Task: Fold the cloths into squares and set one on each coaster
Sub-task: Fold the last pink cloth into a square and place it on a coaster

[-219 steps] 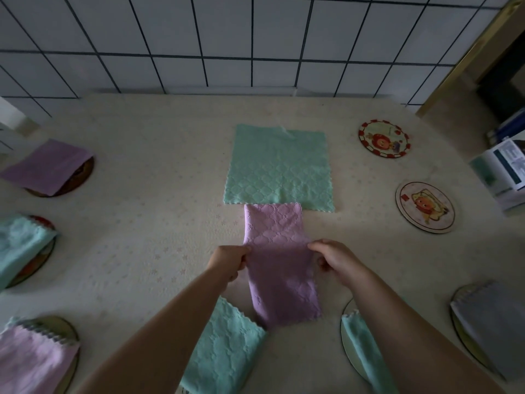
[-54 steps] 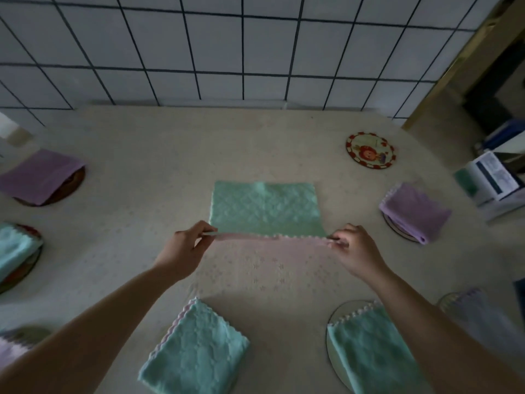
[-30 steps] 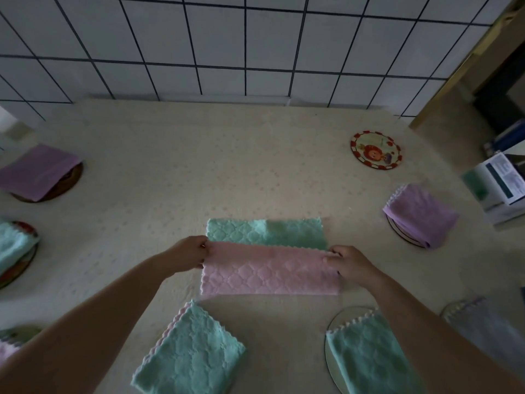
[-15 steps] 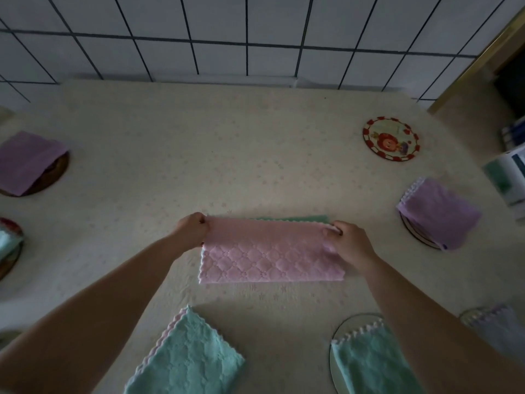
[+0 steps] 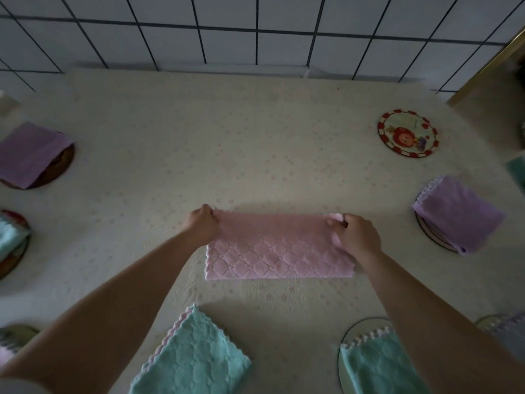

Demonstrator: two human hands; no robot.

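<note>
A: Cloth, pink face up, lies at the desk's centre as a strip, doubled over by the look of it. Long axis runs 9 to 3 o'clock. Where are the hands?

B: Left hand pinches the far corner at the 9 o'clock end; right hand pinches the far corner at the 3 o'clock end, fingers curled over the edge. Both equally near; cloth lies straight between them.

A: Next fold, I'd judge, takes one short end across to the other. Target?

B: Bare coaster at 2 o'clock, well apart; right hand is nearer. Other coasters round the rim already carry folded cloths.

A: Surface?

B: Desk under a pale flecked covering, flat. White tiled wall at 12 o'clock. Dim light.
</note>
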